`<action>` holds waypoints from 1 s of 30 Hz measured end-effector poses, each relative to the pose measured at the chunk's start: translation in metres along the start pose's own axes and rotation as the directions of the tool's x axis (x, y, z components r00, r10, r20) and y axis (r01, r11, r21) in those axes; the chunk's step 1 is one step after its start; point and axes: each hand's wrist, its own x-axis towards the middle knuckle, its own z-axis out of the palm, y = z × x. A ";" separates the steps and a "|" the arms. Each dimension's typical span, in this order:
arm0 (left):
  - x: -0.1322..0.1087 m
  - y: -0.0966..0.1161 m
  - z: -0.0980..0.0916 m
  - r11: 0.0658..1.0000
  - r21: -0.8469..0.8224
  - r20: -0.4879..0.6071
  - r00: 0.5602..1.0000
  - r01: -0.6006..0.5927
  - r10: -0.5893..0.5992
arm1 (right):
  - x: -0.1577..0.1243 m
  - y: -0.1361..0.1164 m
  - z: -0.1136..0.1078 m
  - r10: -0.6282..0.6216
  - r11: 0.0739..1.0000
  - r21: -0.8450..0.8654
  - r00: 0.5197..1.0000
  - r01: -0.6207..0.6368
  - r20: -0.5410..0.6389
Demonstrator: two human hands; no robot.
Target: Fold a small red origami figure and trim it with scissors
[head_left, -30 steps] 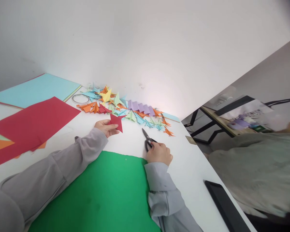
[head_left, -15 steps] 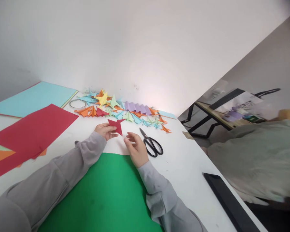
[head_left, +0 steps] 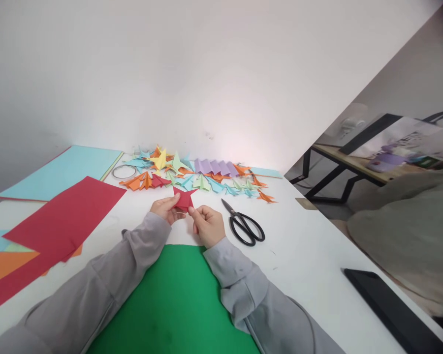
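A small red origami crane (head_left: 184,198) with pointed tips is held up between my hands. My left hand (head_left: 166,208) pinches its left side, thumb on top. On the lower right corner, the thumb and fingers of my right hand (head_left: 208,224) are closed. Below my wrists lies a green sheet (head_left: 170,300). To the right of my right hand rest black-handled scissors (head_left: 243,223), blades pointing away. Behind the red paper, folded paper cranes in several colours, such as a yellow one (head_left: 160,160), lie in a pile by the wall.
Red sheets (head_left: 62,214) and a light blue sheet (head_left: 64,169) lie on the left, near a coil of wire (head_left: 124,171). A black flat device (head_left: 391,305) sits along the right edge. Beyond it are a person in a grey-green top (head_left: 409,231) and another table (head_left: 354,164).
My right hand has moved in and closed on the red origami crane's lower corner. The crane has turned in my fingers. The head view has shifted slightly.
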 end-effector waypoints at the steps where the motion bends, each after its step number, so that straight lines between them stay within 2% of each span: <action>1: 0.000 0.000 0.001 1.000 0.011 0.004 1.000 -0.004 0.004 | 0.000 0.000 0.000 -0.007 1.000 0.002 1.000 0.007 -0.018; 3: 0.001 -0.002 0.001 0.999 0.033 -0.016 1.000 -0.026 0.027 | 0.001 0.001 0.000 -0.029 0.999 0.015 0.997 0.030 -0.077; 5: 0.004 -0.004 0.000 0.995 0.058 -0.084 0.992 -0.085 0.090 | 0.004 0.003 -0.001 -0.059 0.997 0.034 0.987 0.064 -0.152; 7: 0.007 -0.007 -0.002 0.975 0.095 -0.189 0.958 -0.200 0.215 | 0.007 0.006 -0.002 -0.091 0.994 0.038 0.968 0.102 -0.232; 9: 0.008 -0.009 -0.005 0.924 0.205 -0.240 0.899 -0.322 0.366 | 0.010 0.009 -0.004 -0.104 0.993 0.028 0.948 0.117 -0.302; 11: 0.005 -0.010 -0.007 0.827 0.419 -0.193 0.854 -0.374 0.483 | 0.011 0.012 -0.005 -0.147 0.989 -0.024 0.927 0.148 -0.346; 13: 0.000 -0.012 -0.005 0.742 0.528 -0.097 0.839 -0.412 0.535 | 0.010 0.013 -0.005 -0.252 0.967 -0.121 0.899 0.223 -0.357; 15: -0.004 -0.014 0.000 0.771 0.484 -0.010 0.878 -0.414 0.479 | 0.007 0.013 -0.005 -0.428 0.896 -0.268 0.848 0.354 -0.312; 16: -0.006 -0.015 0.003 0.809 0.440 0.005 0.903 -0.388 0.430 | 0.005 0.012 -0.004 -0.525 0.834 -0.348 0.810 0.429 -0.261; 18: -0.008 -0.016 0.008 0.864 0.336 0.009 0.918 -0.376 0.396 | 0.001 0.011 -0.003 -0.680 0.682 -0.473 0.722 0.559 -0.128; 20: -0.008 -0.015 0.009 0.897 0.264 -0.025 0.927 -0.355 0.375 | -0.002 0.010 -0.001 -0.753 0.563 -0.520 0.658 0.642 -0.002; 22: -0.006 -0.014 0.008 0.920 0.233 -0.079 0.937 -0.316 0.342 | -0.005 0.009 0.001 -0.774 0.510 -0.515 0.629 0.689 0.075; 24: -0.004 -0.011 0.004 0.941 0.200 -0.131 0.944 -0.274 0.303 | -0.006 0.008 0.002 -0.766 0.530 -0.496 0.639 0.688 0.068; 25: -0.003 -0.010 0.002 0.949 0.177 -0.147 0.946 -0.262 0.289 | -0.006 0.007 0.001 -0.751 0.569 -0.488 0.660 0.662 0.021; 27: -0.001 -0.008 0.000 0.959 0.146 -0.145 0.953 -0.244 0.265 | -0.004 0.005 -0.001 -0.676 0.692 -0.460 0.722 0.556 -0.145; 29: -0.001 -0.007 -0.001 0.961 0.178 -0.110 0.966 -0.213 0.235 | 0.002 0.004 -0.005 -0.526 0.837 -0.370 0.781 0.403 -0.338; 30: -0.001 -0.007 -0.001 0.956 0.220 -0.084 0.973 -0.194 0.217 | 0.005 0.004 -0.007 -0.434 0.895 -0.290 0.814 0.340 -0.385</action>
